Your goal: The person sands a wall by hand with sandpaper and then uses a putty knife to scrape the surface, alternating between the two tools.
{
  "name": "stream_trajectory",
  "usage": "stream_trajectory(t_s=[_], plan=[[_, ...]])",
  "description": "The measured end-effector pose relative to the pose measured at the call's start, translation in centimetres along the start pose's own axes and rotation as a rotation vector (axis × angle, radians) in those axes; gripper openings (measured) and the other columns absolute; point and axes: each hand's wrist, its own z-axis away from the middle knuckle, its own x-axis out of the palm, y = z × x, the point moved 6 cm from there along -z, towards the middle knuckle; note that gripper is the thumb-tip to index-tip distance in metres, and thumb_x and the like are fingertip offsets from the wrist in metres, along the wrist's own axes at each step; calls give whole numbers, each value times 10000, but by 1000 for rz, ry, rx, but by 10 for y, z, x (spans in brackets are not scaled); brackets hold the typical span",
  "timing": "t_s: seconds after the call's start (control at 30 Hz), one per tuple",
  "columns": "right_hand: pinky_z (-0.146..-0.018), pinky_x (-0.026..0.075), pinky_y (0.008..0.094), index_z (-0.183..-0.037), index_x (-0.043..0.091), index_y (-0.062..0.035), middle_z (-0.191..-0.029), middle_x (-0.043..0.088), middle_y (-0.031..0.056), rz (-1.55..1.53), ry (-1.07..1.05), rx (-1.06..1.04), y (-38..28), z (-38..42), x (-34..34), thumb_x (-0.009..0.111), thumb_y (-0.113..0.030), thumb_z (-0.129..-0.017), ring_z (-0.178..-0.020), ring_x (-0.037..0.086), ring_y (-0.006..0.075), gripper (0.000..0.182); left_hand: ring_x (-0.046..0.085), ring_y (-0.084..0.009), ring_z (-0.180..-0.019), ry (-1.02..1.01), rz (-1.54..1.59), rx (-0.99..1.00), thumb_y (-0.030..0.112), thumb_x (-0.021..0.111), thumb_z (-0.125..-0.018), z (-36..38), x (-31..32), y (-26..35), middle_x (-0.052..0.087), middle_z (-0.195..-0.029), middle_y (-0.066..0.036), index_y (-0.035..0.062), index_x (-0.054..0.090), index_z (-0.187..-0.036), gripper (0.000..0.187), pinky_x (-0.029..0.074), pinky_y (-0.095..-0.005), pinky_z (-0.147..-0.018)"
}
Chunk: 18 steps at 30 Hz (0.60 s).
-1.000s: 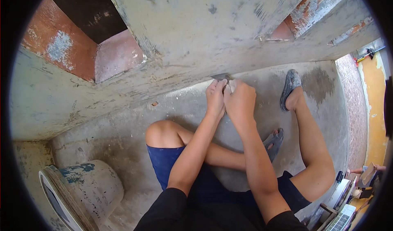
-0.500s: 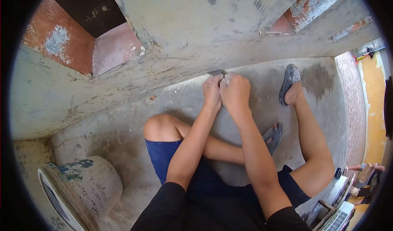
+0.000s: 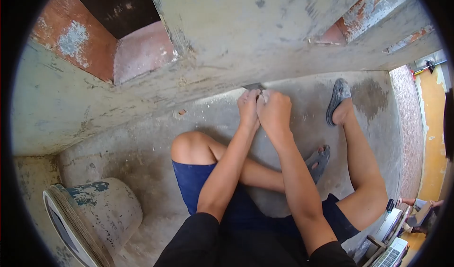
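A scraper's flat grey blade [image 3: 254,86] juts out past my fingers, at the line where the wall meets the floor. Closed around its hidden handle is my right hand [image 3: 275,111], the fingers curled into a fist. Pressed against it from the left, my left hand [image 3: 248,107] is also closed, with its fingertips close behind the blade. Pale dust coats the fingers of both hands. The worn, greenish-grey wall [image 3: 227,35] rises directly beyond the blade.
A paint-stained bucket [image 3: 106,210] lies tilted at the lower left. On the concrete floor [image 3: 156,144] is a small reddish chip [image 3: 182,111]. My sandalled foot [image 3: 338,99] rests at the right. Another person's arm [image 3: 418,204] shows at the far right edge.
The view has shifted slightly, so the wall and floor sit a little lower and to the right. More of the scraper's blade shows beyond my hands, which keep their grip.
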Motion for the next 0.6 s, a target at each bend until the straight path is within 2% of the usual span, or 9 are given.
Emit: stream_trajectory(t_s=[0.07, 0.13, 0.23, 0.33, 0.6], plan=[[-703, 554, 543, -779, 671, 24, -751, 668, 293, 13, 24, -29, -3, -9, 10, 617, -105, -851, -733, 679, 483, 158, 528, -72, -683, 35, -15, 5, 123, 628, -937, -1, 2, 6, 599, -746, 15, 89, 636, -763, 177, 430, -262, -604], [-698, 555, 542, -775, 670, 23, -750, 668, 292, 38, 26, -31, -3, 7, 5, 615, -105, -850, -733, 680, 482, 159, 522, -81, -615, 62, -7, -34, 66, 623, -937, 1, -5, 3, 581, -716, 3, 104, 546, -729, 225, 423, -260, -549], [-691, 560, 541, -787, 671, 24, -750, 670, 290, 42, -8, -36, -11, -9, 6, 604, -100, -856, -741, 686, 481, 156, 516, -79, -604, 39, 29, 18, 67, 619, -936, 3, 1, 11, 582, -706, 2, 94, 565, -737, 208, 420, -262, -540], [-685, 561, 540, -809, 673, 28, -758, 672, 295, 70, -5, -47, -9, 10, 14, 594, -96, -862, -751, 690, 480, 157, 520, -76, -619, 54, -71, 3, 74, 626, -940, 3, -10, 12, 590, -718, -3, 86, 577, -752, 194, 419, -257, -546], [-707, 556, 543, -801, 669, 25, -769, 674, 296, 20, -12, -33, -9, -2, 3, 603, -97, -851, -754, 686, 479, 148, 524, -83, -616, 68, -3, 12, 69, 637, -928, 8, 5, 13, 589, -723, -10, 85, 567, -749, 193, 421, -261, -543]])
